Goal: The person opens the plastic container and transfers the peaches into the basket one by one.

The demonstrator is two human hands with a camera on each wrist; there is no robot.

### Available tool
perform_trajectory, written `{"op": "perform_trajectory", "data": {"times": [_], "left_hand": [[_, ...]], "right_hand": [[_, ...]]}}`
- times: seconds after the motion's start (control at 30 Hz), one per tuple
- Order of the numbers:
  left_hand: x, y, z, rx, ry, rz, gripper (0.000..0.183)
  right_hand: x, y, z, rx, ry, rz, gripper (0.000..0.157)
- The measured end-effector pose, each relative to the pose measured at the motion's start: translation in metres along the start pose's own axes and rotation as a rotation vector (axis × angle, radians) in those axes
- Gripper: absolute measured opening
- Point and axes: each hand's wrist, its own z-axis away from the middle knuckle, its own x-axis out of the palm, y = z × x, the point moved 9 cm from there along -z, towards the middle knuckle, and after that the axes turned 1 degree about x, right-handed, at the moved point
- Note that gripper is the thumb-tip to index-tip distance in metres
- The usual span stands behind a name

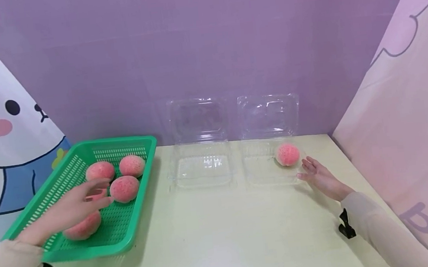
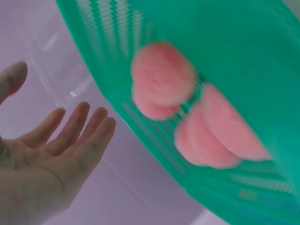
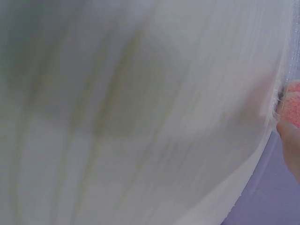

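My left hand (image 1: 74,204) is over the green plastic basket (image 1: 93,251), fingers extended and holding nothing. Several pink peaches (image 1: 124,189) lie in that basket, one partly covered by the hand. In the left wrist view the same hand (image 2: 61,159) has its fingers spread apart, beside the blurred peaches (image 2: 164,75). On the right, my other hand (image 1: 322,179) stays loosely bent at the side of a clear clamshell box (image 1: 258,166). One peach (image 1: 288,155) sits in the right part of this box, just beyond the fingertips. The right wrist view catches only a finger (image 3: 290,147) near the peach (image 3: 290,107).
A second clear clamshell box (image 1: 203,171) stands left of the first, between it and the basket. Both lids are raised at the back against the purple wall (image 1: 196,44). The pale table (image 1: 224,228) stretches in front, with a pink printed panel (image 1: 405,130) along its right side.
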Motion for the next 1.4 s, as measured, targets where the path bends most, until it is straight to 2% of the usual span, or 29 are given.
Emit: {"op": "perform_trajectory", "data": {"times": [0.07, 0.17, 0.23, 0.43, 0.53, 0.67, 0.8, 0.97, 1.17, 1.4], "left_hand": [[0.002, 0.016, -0.003, 0.044, 0.031, 0.012, 0.061], [0.008, 0.037, -0.007, 0.072, 0.048, 0.057, 0.056], [0.014, 0.047, -0.012, 0.058, 0.046, 0.097, 0.056], [0.030, 0.084, -0.037, 0.114, 0.053, 0.206, 0.050], [0.042, 0.100, -0.049, 0.138, 0.023, 0.262, 0.046], [0.059, 0.114, -0.063, 0.154, -0.016, 0.313, 0.040], [0.075, 0.129, -0.078, 0.181, -0.035, 0.318, 0.036], [0.097, 0.143, -0.095, 0.159, -0.075, 0.317, 0.032], [0.120, 0.159, -0.110, 0.154, -0.113, 0.330, 0.030], [0.140, 0.175, -0.122, 0.176, -0.112, 0.345, 0.027]], "right_hand": [[0.000, 0.000, 0.000, 0.004, 0.002, -0.001, 0.095], [0.000, 0.002, 0.000, 0.006, 0.000, -0.006, 0.095], [0.001, 0.003, 0.000, 0.010, -0.002, -0.001, 0.095], [0.001, 0.006, 0.002, 0.013, -0.008, -0.007, 0.096], [0.002, 0.005, 0.002, 0.008, -0.008, -0.016, 0.096], [0.002, 0.004, 0.002, 0.003, -0.015, -0.024, 0.096], [-0.001, 0.004, 0.002, 0.007, -0.006, -0.019, 0.097], [0.000, 0.003, 0.002, -0.005, -0.011, -0.038, 0.096], [-0.001, 0.004, 0.000, -0.004, -0.008, -0.020, 0.097], [0.000, 0.003, -0.001, 0.000, 0.004, -0.015, 0.096]]}}
